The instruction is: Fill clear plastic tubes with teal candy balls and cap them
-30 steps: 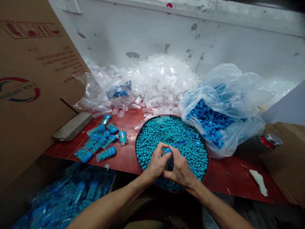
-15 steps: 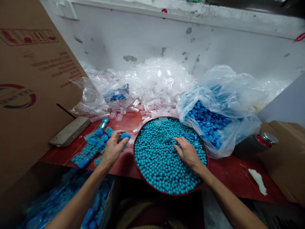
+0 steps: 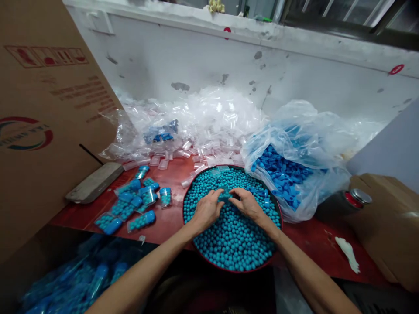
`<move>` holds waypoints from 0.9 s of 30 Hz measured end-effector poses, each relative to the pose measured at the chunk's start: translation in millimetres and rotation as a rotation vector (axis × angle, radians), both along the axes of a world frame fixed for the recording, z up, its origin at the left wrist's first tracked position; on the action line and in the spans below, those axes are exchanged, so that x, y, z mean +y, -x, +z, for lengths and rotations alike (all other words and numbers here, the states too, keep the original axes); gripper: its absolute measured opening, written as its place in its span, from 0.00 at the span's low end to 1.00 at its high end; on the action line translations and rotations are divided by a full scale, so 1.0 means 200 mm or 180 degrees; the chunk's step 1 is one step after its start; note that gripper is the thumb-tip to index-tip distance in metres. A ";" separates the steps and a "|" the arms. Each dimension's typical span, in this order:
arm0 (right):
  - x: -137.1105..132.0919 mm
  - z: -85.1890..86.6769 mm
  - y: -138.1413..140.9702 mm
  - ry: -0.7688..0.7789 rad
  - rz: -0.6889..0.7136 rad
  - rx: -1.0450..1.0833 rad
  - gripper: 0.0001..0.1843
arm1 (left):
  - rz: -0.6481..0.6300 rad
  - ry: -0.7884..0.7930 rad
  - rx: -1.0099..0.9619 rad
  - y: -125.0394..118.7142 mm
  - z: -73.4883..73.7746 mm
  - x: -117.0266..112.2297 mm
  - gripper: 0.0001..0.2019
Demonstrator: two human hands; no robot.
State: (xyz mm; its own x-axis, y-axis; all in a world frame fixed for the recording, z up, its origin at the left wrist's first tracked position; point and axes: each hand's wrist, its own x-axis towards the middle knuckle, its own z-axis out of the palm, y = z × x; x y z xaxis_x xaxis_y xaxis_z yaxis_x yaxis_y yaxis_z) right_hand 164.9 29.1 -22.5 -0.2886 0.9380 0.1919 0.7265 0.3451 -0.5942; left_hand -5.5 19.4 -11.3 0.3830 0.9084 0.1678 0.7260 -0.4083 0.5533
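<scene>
A small clear plastic container (image 3: 224, 195) with teal balls in it is between my hands, just over the round red-rimmed tray (image 3: 200, 247) full of loose teal balls. The fingers of my left hand (image 3: 207, 210) are closed around its left side. My right hand (image 3: 248, 204) has thumb and fingers curled together at its right side; whatever they pinch is mostly hidden. Some blue caps (image 3: 266, 197) lie on the balls right of my right hand. Left of the tray, several filled containers with blue caps (image 3: 142, 221) lie on the red table, and one capped container (image 3: 165, 197) stands apart.
Empty clear containers (image 3: 209, 139) are heaped along the wall. A plastic bag of blue caps (image 3: 284, 170) lies open behind the tray's right side. A big cardboard box (image 3: 49, 100) and a grey block (image 3: 94, 182) stand left. At right are a dark flask (image 3: 343, 205) and a brown carton (image 3: 386, 218).
My left hand has let go of a capped container on the table at left and moved right to the clear container over the tray. My right hand has shifted slightly left to meet it.
</scene>
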 end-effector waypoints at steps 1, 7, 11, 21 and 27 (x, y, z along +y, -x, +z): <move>0.00 0.00 0.00 0.0092 0.0030 0.0225 0.09 | -0.0069 0.0051 0.0159 -0.02 -0.01 0.01 0.19; 0.00 0.04 0.05 0.0130 0.0100 0.0366 0.12 | -0.0049 0.0565 0.0423 -0.05 -0.06 0.10 0.15; -0.05 0.05 0.01 0.0007 0.0159 -0.0103 0.21 | -0.0263 0.0743 0.0098 -0.04 -0.07 0.16 0.11; 0.04 0.08 -0.26 0.0161 -0.0807 -0.1756 0.12 | -0.0593 0.1434 -0.1063 -0.02 -0.05 0.14 0.08; 0.08 0.09 -0.20 0.0216 -0.0693 -0.1929 0.11 | -0.0410 0.2402 -0.1926 -0.01 -0.01 0.12 0.12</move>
